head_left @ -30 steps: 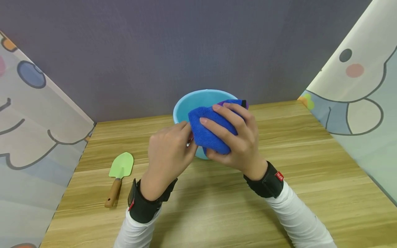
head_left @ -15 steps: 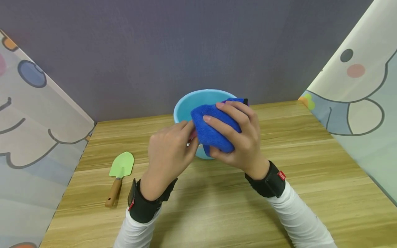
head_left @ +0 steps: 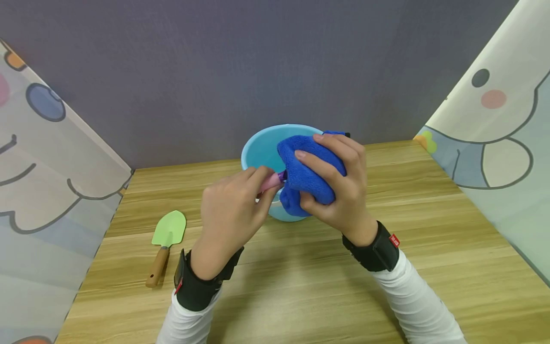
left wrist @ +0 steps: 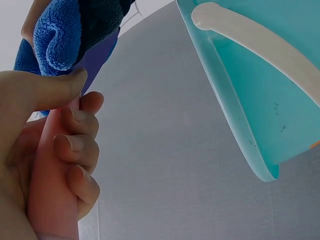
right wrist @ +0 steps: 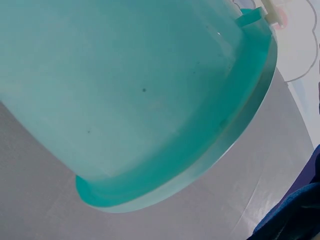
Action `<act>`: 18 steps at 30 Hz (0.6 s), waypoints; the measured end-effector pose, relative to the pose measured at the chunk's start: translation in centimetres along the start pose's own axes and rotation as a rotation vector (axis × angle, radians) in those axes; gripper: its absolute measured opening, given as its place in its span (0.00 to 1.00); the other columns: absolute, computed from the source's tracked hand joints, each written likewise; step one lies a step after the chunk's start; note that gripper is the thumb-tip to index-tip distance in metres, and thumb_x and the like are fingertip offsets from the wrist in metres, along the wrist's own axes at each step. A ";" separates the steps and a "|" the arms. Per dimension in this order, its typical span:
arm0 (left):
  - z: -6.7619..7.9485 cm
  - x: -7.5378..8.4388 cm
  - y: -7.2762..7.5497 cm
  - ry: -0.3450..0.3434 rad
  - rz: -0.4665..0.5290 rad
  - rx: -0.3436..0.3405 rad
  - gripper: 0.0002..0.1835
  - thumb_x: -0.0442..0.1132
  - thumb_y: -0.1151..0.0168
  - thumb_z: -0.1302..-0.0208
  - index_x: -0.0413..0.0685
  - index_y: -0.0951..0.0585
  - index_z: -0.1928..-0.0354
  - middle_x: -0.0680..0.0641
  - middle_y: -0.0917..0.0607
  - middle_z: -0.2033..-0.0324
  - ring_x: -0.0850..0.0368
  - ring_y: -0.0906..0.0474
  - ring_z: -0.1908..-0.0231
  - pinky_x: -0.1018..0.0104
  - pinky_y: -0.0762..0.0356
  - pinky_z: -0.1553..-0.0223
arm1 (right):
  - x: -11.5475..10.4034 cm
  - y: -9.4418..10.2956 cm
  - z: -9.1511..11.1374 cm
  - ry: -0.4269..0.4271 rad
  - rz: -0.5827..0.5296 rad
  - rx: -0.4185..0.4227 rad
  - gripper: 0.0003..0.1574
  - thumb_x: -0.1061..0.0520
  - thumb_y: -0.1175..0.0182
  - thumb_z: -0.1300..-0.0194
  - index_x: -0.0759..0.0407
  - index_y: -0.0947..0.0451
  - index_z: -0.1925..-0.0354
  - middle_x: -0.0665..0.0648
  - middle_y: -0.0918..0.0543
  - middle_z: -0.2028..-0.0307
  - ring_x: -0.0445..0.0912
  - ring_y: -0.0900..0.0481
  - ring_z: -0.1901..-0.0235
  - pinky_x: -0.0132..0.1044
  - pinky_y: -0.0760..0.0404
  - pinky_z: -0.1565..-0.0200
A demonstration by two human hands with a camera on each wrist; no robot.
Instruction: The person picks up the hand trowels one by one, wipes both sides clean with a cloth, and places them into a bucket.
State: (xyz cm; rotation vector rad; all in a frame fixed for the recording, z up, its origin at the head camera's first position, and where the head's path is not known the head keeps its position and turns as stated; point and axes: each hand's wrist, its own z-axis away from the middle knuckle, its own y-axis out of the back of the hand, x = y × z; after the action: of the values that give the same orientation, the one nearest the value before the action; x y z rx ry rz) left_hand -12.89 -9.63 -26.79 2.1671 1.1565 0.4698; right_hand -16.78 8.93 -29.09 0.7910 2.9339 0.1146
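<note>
My left hand [head_left: 234, 203] grips the pink handle [head_left: 270, 182] of a tool, thumb along it near the purple neck [head_left: 281, 176]. In the left wrist view several fingers curl round that handle, and a flat purple part [left wrist: 99, 57] extends beyond the thumb. A blue plush cloth [head_left: 307, 160] covers the tool's far end, so its shape is hidden. My right hand [head_left: 337, 188] holds the cloth bunched around it. Both hands are over the near side of a light blue bucket [head_left: 263, 145]. Only a cloth corner shows in the right wrist view.
A hand trowel [head_left: 169, 229] with a green blade and wooden handle lies on the wood-grain table [head_left: 301, 296] to the left. A grey panel [head_left: 215, 71] stands behind the bucket, with cartoon-print sheets at both sides. The bucket has a white handle [left wrist: 260, 40].
My right hand and the cloth have slid right and slightly up along the tool. More of the pink handle and the purple neck now show. The left hand has barely shifted.
</note>
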 end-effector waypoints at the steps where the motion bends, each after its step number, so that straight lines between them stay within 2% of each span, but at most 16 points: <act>1: 0.0 0.0 0.0 0.001 0.000 0.000 0.13 0.48 0.41 0.34 0.48 0.18 0.70 0.51 0.24 0.87 0.58 0.33 0.89 0.63 0.40 0.91 | 0.0 0.0 0.0 0.000 0.001 -0.002 0.24 0.41 0.42 0.44 0.56 0.18 0.57 0.65 0.21 0.50 0.61 0.29 0.48 0.64 0.28 0.50; 18: 0.0 -0.1 0.2 0.006 0.009 0.012 0.13 0.49 0.40 0.35 0.49 0.17 0.70 0.51 0.25 0.88 0.58 0.34 0.90 0.64 0.42 0.91 | 0.6 0.1 -0.1 -0.040 -0.004 0.033 0.26 0.38 0.42 0.42 0.55 0.18 0.56 0.67 0.22 0.51 0.62 0.30 0.48 0.62 0.28 0.49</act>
State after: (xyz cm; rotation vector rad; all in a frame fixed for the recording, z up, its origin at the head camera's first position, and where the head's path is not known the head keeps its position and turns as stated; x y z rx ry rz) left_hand -12.83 -9.78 -26.69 2.1832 1.1567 0.4747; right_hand -17.24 9.31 -29.04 0.7821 2.9073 0.0492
